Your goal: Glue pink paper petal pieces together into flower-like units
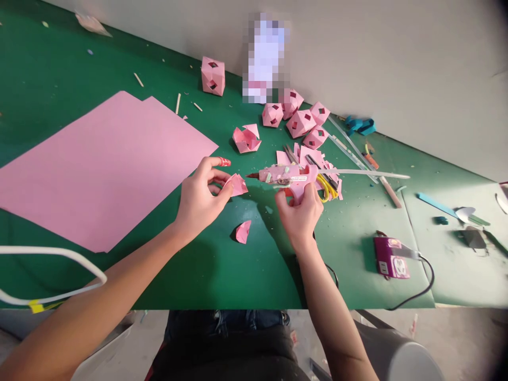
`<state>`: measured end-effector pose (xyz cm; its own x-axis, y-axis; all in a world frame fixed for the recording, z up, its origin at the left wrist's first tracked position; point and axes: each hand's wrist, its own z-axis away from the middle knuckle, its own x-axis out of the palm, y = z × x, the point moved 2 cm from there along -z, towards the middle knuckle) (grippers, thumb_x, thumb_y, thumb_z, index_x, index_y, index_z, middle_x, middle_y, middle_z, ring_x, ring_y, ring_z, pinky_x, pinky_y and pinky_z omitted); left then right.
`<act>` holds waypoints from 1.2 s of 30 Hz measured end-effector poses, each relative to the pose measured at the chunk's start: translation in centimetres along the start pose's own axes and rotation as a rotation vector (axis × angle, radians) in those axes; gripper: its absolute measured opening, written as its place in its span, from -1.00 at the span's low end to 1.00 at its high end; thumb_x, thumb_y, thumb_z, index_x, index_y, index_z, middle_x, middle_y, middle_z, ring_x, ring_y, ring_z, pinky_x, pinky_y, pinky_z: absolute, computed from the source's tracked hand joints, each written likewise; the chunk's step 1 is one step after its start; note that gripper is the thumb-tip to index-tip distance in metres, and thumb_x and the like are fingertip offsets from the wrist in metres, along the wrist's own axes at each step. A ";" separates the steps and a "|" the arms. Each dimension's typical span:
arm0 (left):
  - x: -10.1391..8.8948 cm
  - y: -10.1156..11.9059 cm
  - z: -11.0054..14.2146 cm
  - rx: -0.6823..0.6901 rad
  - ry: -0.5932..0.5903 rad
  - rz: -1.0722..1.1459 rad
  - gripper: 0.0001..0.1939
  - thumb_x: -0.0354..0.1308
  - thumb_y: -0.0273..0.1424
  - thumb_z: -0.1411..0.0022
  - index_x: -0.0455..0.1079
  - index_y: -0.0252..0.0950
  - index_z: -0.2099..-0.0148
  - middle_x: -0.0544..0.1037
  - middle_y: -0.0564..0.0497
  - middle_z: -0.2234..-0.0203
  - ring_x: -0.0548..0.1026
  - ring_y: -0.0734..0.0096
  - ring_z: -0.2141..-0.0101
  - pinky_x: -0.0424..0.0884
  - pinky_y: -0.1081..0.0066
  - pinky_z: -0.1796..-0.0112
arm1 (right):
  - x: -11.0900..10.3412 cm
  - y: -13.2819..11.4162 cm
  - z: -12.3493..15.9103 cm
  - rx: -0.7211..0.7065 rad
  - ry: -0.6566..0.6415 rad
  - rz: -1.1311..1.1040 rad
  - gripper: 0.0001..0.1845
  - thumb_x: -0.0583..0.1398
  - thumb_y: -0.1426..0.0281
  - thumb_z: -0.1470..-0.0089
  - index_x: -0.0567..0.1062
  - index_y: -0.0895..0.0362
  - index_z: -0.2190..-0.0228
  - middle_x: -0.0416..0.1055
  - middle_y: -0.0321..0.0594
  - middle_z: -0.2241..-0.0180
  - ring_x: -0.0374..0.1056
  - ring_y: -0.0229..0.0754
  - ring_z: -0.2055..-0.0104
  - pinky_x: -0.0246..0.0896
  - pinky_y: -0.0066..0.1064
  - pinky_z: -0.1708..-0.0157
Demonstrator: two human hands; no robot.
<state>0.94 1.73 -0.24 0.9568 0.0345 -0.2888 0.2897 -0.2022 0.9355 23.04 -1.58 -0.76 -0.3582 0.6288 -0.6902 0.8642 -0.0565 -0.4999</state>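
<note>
My left hand (200, 198) pinches a small folded pink paper piece (236, 184) just above the green table (59, 69). My right hand (300, 210) grips a pink hot glue gun (288, 176), a glue stick jutting out of its back to the right. The gun's nozzle points left and sits a little right of the folded piece. Another small folded pink piece (243, 232) lies on the table between my hands.
Large pink paper sheets (95, 169) lie left. Several folded pink paper cubes (300, 123) and an open one (246, 139) sit beyond the gun. Yellow-handled scissors (328, 186), rulers, sticks and scraps lie right. A purple device (389, 257) with a black cable is near the front edge.
</note>
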 end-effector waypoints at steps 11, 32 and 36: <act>0.1 0.1 0.0 -0.011 -0.043 0.017 -0.71 0.29 -0.34 -0.26 0.39 -0.20 -0.02 0.65 0.08 0.34 0.69 0.37 0.34 0.60 0.44 0.39 | 0.3 -0.4 0.1 -0.006 -0.036 0.016 -0.68 0.16 0.20 0.00 0.06 -0.03 0.47 0.17 -0.42 0.53 0.09 -0.25 0.52 0.02 -0.36 0.50; -0.2 -0.2 -0.1 0.030 0.079 0.027 -0.70 0.29 -0.32 -0.27 0.36 -0.19 -0.02 0.63 0.04 0.25 0.69 0.36 0.25 0.63 0.44 0.34 | -0.2 0.1 0.2 -0.057 -0.061 0.049 -0.71 0.16 0.21 -0.01 0.09 -0.03 0.46 0.16 -0.43 0.54 0.10 -0.25 0.52 0.01 -0.37 0.51; -0.1 -0.1 0.0 0.030 0.059 0.029 -0.70 0.29 -0.35 -0.25 0.37 -0.20 -0.02 0.63 0.06 0.30 0.68 0.38 0.28 0.62 0.46 0.35 | -0.3 -0.1 0.2 -0.051 0.001 -0.014 -0.67 0.17 0.24 0.01 0.04 -0.03 0.47 0.11 -0.45 0.56 0.06 -0.27 0.55 0.07 -0.36 0.49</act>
<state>0.80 1.77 -0.25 0.9650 0.0855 -0.2481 0.2615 -0.2331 0.9366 22.97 -1.91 -0.61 -0.3703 0.6300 -0.6826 0.8758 -0.0081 -0.4826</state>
